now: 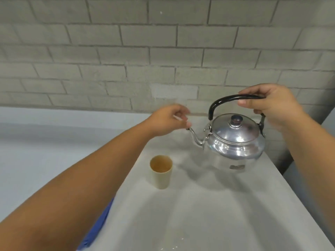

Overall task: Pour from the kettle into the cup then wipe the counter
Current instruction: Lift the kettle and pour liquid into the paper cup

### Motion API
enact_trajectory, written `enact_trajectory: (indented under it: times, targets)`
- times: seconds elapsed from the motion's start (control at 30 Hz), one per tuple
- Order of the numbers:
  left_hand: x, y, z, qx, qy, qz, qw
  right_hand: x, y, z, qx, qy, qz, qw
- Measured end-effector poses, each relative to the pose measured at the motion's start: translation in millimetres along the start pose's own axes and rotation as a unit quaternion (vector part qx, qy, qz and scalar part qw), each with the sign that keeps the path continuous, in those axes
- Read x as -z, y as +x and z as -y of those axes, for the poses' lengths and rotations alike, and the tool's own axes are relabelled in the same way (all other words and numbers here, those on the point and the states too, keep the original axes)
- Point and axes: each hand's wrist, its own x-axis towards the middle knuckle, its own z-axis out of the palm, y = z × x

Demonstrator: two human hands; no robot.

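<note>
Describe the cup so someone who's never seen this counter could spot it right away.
Start at the grey counter below the brick wall. Find the shiny metal kettle; the cup stands apart from it, nearer you and below its spout. It is a small, handleless beige tumbler, upright and open-topped.

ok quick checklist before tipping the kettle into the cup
1. Grip on kettle: right hand is wrapped around the black handle of the kettle: ok.
2. Cup upright, mouth open: ok.
3. Spout over the cup: not ok, it sits beyond the cup and to its right.
4. Left hand clear of the pour: not ok, its fingertips are at the spout tip.
5. Lid seated: ok.
6. Cloth ready for wiping: cannot tell, only a blue edge shows under the left arm.
</note>
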Motion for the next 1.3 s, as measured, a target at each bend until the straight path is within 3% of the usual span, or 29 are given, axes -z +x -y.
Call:
enact_trajectory:
  times: [0.2, 0.33, 0.77, 1.3]
  targets:
    - [-8.5, -71.0, 99.8, 0.069, -0.021, 0.02, 0.997, -34.5, -31.2, 15.8, 0.001, -0.054, 0.02, 0.998]
    - [-29.0, -88.9, 128.5, 0.11, -0.051, 0.028, 0.992, -54.7, -43.5, 17.0, -0.009, -0.081, 0.037, 0.996]
    - [-67.3, -87.3, 148.4, 0.1, -0.145, -0.054, 0.983, -93.3, -58.7, 9.3, -0.028, -0.229, 0.032, 0.972]
    - [-66.5, -85.3, 153.6, 0.098, -0.161, -0.047, 0.981, -109.2, -50.9, 20.1, -0.022, -0.296, 0.051, 0.953]
